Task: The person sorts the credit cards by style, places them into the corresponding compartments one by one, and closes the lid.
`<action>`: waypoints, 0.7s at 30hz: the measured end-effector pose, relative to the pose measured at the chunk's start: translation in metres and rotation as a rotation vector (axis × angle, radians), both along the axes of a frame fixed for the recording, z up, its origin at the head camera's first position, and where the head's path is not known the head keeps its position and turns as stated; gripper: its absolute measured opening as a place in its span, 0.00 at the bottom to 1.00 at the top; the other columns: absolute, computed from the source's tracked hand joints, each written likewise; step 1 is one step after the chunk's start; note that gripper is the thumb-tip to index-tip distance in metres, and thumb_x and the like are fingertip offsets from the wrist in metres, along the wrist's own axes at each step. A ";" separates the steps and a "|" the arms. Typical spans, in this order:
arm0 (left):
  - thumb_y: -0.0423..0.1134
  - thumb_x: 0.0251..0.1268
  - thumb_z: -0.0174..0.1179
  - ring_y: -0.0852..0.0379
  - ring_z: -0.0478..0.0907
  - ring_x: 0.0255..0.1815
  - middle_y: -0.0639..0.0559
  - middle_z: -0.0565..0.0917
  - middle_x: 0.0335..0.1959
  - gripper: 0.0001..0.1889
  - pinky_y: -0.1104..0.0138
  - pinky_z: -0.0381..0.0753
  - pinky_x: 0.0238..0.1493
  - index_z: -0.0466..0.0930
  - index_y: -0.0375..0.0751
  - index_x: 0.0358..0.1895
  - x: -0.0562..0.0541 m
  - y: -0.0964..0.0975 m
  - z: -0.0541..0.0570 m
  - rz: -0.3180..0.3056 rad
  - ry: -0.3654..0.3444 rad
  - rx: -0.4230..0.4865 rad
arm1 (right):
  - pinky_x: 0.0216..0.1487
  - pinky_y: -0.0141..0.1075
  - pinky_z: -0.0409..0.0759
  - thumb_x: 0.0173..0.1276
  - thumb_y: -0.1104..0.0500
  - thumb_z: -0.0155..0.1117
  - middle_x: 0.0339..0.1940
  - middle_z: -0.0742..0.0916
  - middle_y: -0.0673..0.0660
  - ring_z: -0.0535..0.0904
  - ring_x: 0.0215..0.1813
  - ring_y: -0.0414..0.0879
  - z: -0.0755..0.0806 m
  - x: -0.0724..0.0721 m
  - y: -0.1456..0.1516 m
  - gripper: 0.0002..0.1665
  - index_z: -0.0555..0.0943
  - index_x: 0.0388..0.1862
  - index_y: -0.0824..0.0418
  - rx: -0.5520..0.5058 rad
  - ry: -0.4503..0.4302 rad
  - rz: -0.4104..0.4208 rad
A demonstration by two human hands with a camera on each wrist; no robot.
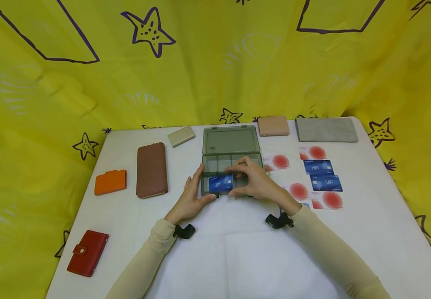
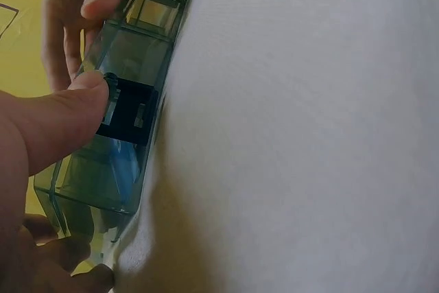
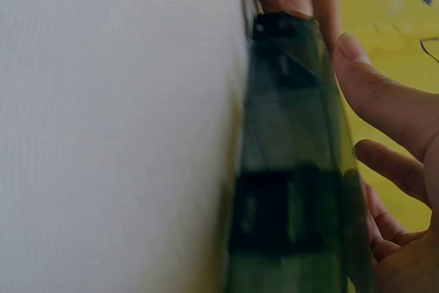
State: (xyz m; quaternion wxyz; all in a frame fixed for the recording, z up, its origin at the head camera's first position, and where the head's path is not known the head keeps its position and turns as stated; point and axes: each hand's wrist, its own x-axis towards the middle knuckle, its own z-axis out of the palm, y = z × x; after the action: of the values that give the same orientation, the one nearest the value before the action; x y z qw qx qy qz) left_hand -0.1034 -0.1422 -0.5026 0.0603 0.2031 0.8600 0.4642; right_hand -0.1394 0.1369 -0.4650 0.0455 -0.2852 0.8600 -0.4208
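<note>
A translucent green divided plastic box [image 1: 232,140] stands on the table with its lid tipped back. Inside a front compartment on the left lies a blue VIP card [image 1: 220,183]. My left hand [image 1: 190,197] holds the box's left end, thumb at the front by a black latch [image 2: 129,110], fingers along the side. Over the box's front right is my right hand [image 1: 257,179], its thumb and fingers spread apart near the card's right edge. Nothing shows between them in the right wrist view, where the box is blurred.
Right of the box lie red-and-white cards [image 1: 327,200] and blue cards [image 1: 326,182]. Behind are a pink wallet [image 1: 273,126] and a grey wallet [image 1: 326,130]. Leftward lie a beige case [image 1: 181,136], brown wallet [image 1: 151,170], orange holder [image 1: 110,182] and red wallet [image 1: 88,253].
</note>
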 end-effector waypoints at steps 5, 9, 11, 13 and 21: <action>0.37 0.70 0.71 0.39 0.47 0.89 0.35 0.49 0.88 0.54 0.39 0.32 0.87 0.39 0.33 0.87 0.001 -0.001 -0.001 -0.001 -0.005 -0.006 | 0.42 0.37 0.82 0.52 0.57 0.90 0.55 0.82 0.64 0.82 0.46 0.54 0.009 -0.011 0.048 0.40 0.85 0.64 0.61 -0.009 0.036 -0.090; 0.37 0.71 0.71 0.39 0.47 0.89 0.35 0.48 0.88 0.55 0.39 0.32 0.87 0.39 0.34 0.87 0.000 0.000 -0.001 -0.004 -0.004 -0.007 | 0.46 0.41 0.84 0.53 0.59 0.89 0.55 0.87 0.64 0.85 0.49 0.57 0.017 -0.022 0.113 0.39 0.85 0.64 0.62 0.087 0.074 -0.209; 0.37 0.71 0.71 0.39 0.47 0.89 0.36 0.48 0.88 0.55 0.39 0.32 0.87 0.38 0.34 0.87 0.001 0.000 0.000 -0.005 -0.005 -0.004 | 0.49 0.43 0.83 0.55 0.57 0.88 0.57 0.88 0.64 0.84 0.52 0.59 0.019 -0.024 0.148 0.39 0.84 0.66 0.61 0.146 0.051 -0.268; 0.37 0.71 0.71 0.38 0.47 0.89 0.35 0.48 0.88 0.54 0.38 0.32 0.87 0.39 0.34 0.87 0.001 0.000 0.000 -0.007 -0.004 -0.002 | 0.52 0.47 0.82 0.58 0.54 0.87 0.60 0.87 0.65 0.82 0.56 0.60 0.020 -0.023 0.179 0.40 0.82 0.69 0.60 0.201 -0.009 -0.323; 0.38 0.71 0.71 0.39 0.47 0.89 0.36 0.48 0.88 0.55 0.39 0.31 0.87 0.38 0.35 0.87 0.003 0.001 0.001 -0.006 -0.021 -0.008 | 0.64 0.67 0.75 0.66 0.45 0.80 0.69 0.80 0.71 0.71 0.66 0.69 0.007 -0.012 0.252 0.44 0.75 0.76 0.60 0.347 -0.256 -0.391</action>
State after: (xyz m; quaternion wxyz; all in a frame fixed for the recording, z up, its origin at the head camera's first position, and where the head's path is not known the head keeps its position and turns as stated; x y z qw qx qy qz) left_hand -0.1007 -0.1412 -0.5018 0.0716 0.2007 0.8604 0.4629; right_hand -0.1513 0.3885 -0.4579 0.1199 -0.0463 0.9449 -0.3010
